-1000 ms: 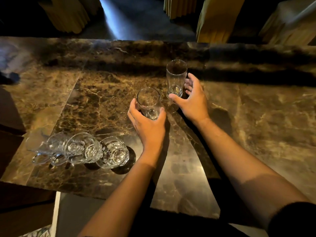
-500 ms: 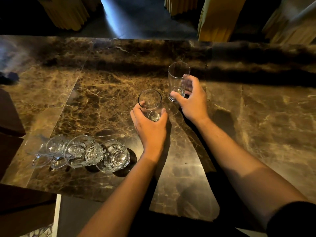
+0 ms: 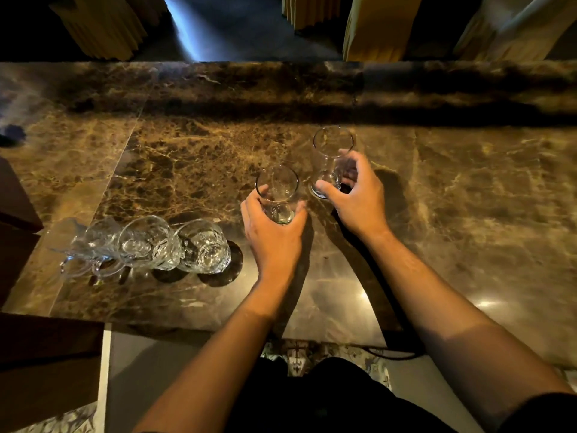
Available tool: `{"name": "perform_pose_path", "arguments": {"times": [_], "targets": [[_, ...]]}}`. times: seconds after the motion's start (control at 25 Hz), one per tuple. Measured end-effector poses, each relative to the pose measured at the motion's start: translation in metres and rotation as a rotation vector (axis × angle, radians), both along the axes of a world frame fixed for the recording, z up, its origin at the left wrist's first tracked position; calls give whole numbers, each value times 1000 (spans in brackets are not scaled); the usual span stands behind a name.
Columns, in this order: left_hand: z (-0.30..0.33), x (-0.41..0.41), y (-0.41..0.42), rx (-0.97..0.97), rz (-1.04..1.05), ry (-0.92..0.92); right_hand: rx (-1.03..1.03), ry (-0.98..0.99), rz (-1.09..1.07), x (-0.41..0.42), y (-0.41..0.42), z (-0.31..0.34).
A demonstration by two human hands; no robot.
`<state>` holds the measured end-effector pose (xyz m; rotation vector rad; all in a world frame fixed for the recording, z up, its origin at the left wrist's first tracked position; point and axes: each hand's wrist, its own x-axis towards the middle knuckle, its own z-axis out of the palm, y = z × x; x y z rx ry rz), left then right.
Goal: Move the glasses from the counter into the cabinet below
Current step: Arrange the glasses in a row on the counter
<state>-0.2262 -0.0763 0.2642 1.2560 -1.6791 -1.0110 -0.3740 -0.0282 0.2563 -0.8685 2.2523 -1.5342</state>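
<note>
**Gripping two tumblers on the marble counter**

Standing at the near edge of the marble counter (image 3: 175, 170), a person w/ both bare forearms stretched out over it. Nearest, at the counter's near-left part, sits a row of three cut-glass mugs (image 3: 146, 245), touching one another, handles toward the person; dark round shadows under the two on the right.

Past those, roughly mid-counter, left hand (image 3: 271, 235) is wrapped round the base of a short clear glass (image 3: 278, 195) — thumb on the left side, fingers curling round the right. Glass stands upright; can't tell if its base is on the stone or just off it.

Just beside it, a bit farther in and to the right, right hand (image 3: 359, 195) clasps a taller clear glass (image 3: 331, 160) low down, thumb at the foot, fingers behind. Tilted slightly, near the dark band of shadow across the counter's far part.

Beyond the counter's far edge: pleated yellow drapes (image 3: 377, 26) and dark floor.
</note>
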Motion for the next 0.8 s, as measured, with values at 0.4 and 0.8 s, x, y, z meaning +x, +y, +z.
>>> {"name": "perform_pose_path", "arguments": {"times": [0.4, 0.8], "targets": [[-9, 64, 24, -2, -196, 29, -60, -17, -73, 74, 63, -2], [-15, 92, 28, -22, -258, 18, -58, -31, -87, 112, 85, 0]]}}
